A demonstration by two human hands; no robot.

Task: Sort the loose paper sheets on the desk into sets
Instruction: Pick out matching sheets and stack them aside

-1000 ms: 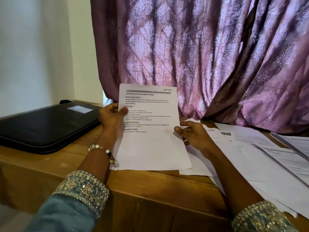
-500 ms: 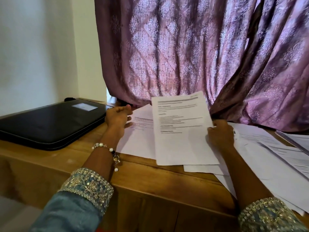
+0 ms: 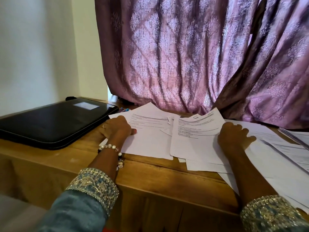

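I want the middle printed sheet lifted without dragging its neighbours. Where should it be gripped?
Pinch the middle printed sheet at its near-left corner, coming from the desk's front edge. That corner lies bare on top of the left sheet; the right hand covers its right edge.

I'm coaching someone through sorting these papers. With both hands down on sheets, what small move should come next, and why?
Probably let the right hand lift off the sheet it rests on and reach for the next one in the unsorted spread to its right. The left hand already rests on a separate sheet beside the black case, so two sets look started, while many loose sheets overlap on the right.
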